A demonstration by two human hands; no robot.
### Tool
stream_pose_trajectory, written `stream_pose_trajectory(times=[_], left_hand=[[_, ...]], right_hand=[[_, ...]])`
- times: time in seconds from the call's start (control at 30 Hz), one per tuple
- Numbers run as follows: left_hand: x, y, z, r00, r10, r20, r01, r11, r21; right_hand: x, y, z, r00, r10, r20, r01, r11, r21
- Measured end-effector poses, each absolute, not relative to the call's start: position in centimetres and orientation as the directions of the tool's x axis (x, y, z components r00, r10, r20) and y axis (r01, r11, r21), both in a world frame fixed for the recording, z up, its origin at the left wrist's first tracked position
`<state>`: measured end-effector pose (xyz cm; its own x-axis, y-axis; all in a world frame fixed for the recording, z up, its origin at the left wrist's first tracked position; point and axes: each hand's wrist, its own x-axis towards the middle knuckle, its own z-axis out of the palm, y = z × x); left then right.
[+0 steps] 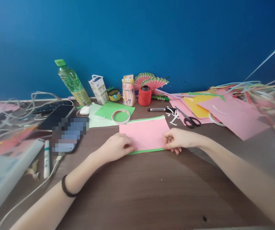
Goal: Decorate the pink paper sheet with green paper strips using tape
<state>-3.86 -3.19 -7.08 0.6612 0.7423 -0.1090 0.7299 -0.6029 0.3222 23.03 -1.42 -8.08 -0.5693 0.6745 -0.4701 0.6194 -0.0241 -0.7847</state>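
Note:
A pink sheet [144, 134] lies flat on the brown table [137, 191], with green strips showing along its near and far edges. At the sheet's near left corner is my left hand [119, 147], its fingers bent together on the paper. My right hand [173, 140] pinches the near right corner between thumb and fingers. Just beyond the sheet, a roll of tape [120, 117] rests on green paper [106, 110]. Black scissors [192, 122] and small white paper scraps [174, 117] lie to the right.
Along the blue wall stand a green bottle [74, 83], a milk carton [99, 90], a red thread spool [144, 96] and folded paper fans [154, 84]. Phones [57, 116], cables and a marker [46, 159] are left; coloured papers [235, 115] and strips are right.

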Motion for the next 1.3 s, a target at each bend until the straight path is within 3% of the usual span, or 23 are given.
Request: stream_pose_trajectory(times=[0.13,0.27,0.47,1.3], left_hand=[[-3.4,-3.2,-8.3,0.723,0.689,0.050,0.616,-0.677,0.403],[-3.6,-3.1,-9.5,0.714,0.692,0.107,0.624,-0.698,0.351],[-3.8,-3.0,-10.0,0.758,0.647,0.082,0.610,-0.747,0.264],[-3.6,-3.1,-10.0,0.769,0.638,0.049,0.626,-0.766,0.147]], right_hand=[[23.1,-1.5,-8.1,-0.571,0.672,-0.472,0.618,-0.027,-0.786],[23.1,-1.4,-8.1,-0.568,0.671,-0.477,0.624,-0.027,-0.781],[23.2,-1.3,-8.2,-0.572,0.660,-0.487,0.624,-0.036,-0.781],[23.2,-1.5,-7.7,-0.558,0.657,-0.507,0.645,-0.040,-0.763]])
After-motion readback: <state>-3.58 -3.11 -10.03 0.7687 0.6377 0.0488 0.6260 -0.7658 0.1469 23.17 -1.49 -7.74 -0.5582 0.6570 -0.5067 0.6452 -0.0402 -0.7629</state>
